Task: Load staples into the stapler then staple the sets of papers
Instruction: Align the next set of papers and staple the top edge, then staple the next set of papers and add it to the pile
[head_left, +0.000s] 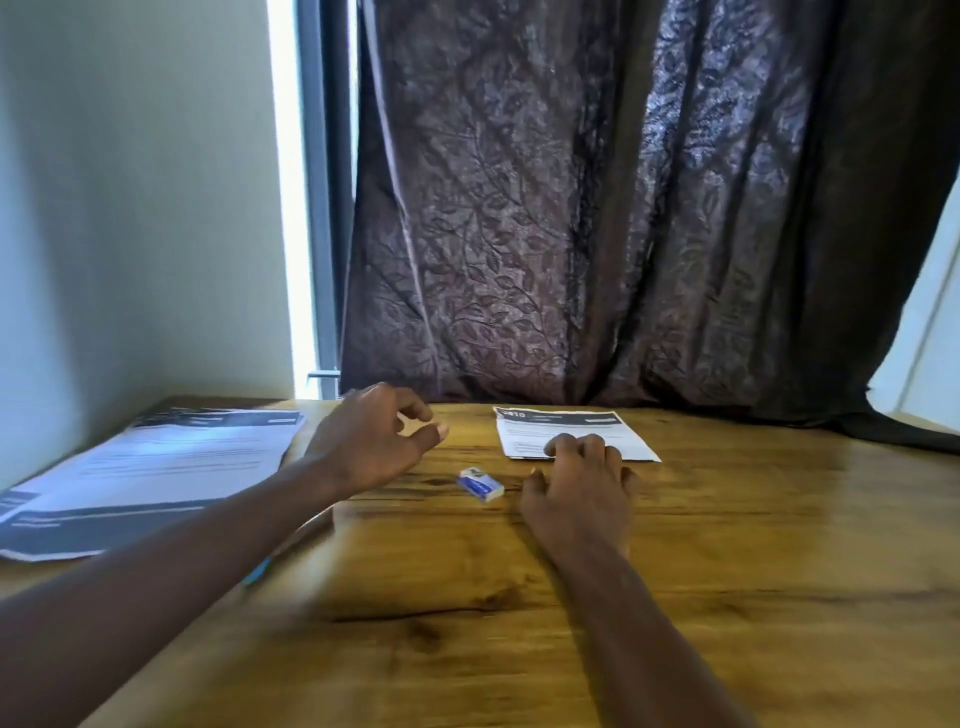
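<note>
Nearest us two bare forearms cross a glossy brown wooden table (467, 654) with dark streaky grain and knots; the left forearm (156, 587) comes in from the lower left, the right forearm (644, 629) from the lower middle.

A small flat white-and-blue cardboard staple box (480, 484) lies flat on the wood between the two hands, just beside the right thumb; its long axis runs on a diagonal, far-left to near-right, with the white end far-left.

The left hand (370, 441) is raised off the table, beyond and left of the box; fingers loosely curled, thumb and forefinger tips apart, nothing held. The right hand (582, 491) lies palm down, fingers spread and relaxed; the fingertips rest on the near edge of a white printed paper set with a dark header band (576, 423); it grips nothing.

That set lies flat, long side left to right, header at the far edge by the curtain. A larger stack of white printed sheets with dark bands (156, 467) lies flat at the left, well apart from the set; long axis near-left to far-right, a dark band at each end; the left forearm passes its near right corner.

A blurred blue-tipped object (257, 574) shows under the left forearm; we cannot tell what it is.

Behind hangs a dark brown-purple curtain (597, 208), leaf-patterned, in deep folds; a pale smooth wall (130, 208) at left; a bright window strip (291, 208) between them.
</note>
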